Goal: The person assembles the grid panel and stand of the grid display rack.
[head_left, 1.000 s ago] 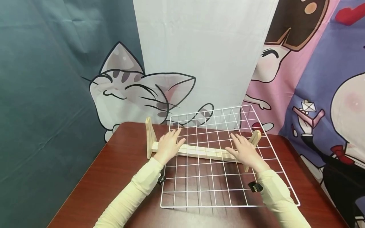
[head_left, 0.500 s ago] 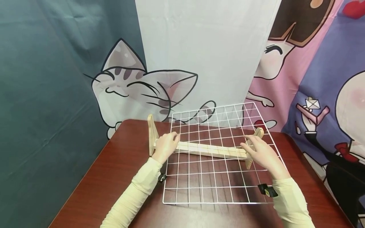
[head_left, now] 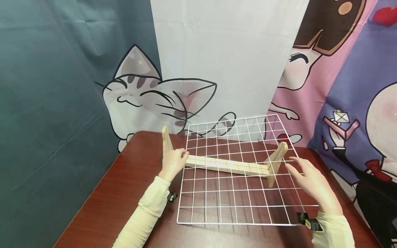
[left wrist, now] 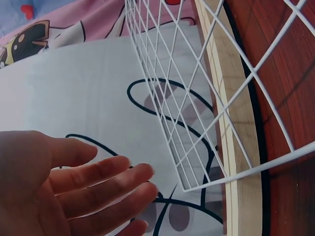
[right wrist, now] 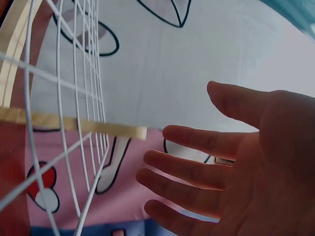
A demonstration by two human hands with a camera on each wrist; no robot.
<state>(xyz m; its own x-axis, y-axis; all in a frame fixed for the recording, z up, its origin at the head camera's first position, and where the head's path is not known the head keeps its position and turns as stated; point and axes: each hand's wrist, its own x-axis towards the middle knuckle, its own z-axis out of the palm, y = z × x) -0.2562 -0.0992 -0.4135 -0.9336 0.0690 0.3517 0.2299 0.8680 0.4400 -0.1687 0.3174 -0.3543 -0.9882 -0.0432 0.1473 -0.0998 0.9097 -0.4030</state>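
Note:
In the head view a white wire grid panel (head_left: 234, 224) lies tilted over a pale wooden stand, its far edge raised. The stand has a long crossbar (head_left: 224, 164) with a left upright (head_left: 166, 140) and a right upright (head_left: 280, 152). My left hand (head_left: 171, 164) hovers beside the panel's left edge, near the left upright. Loosely bent fingers with nothing in them show in the left wrist view, apart from the wires. Past the panel's right edge is my right hand (head_left: 314, 182), fingers spread and holding nothing. The right wrist view shows the upright's tip (right wrist: 138, 132) poking through the wires.
A reddish-brown table (head_left: 124, 193) carries the stand and panel. Behind it hangs a cloth backdrop (head_left: 226, 62) with cartoon figures, close to the table's far edge. Black straps with small devices sit at both wrists, the right strap (head_left: 308, 222) overlapping the panel's near corner.
Both hands have moved apart from over the panel to outside its edges, the left to the left, the right to the right. The panel and stand keep their places.

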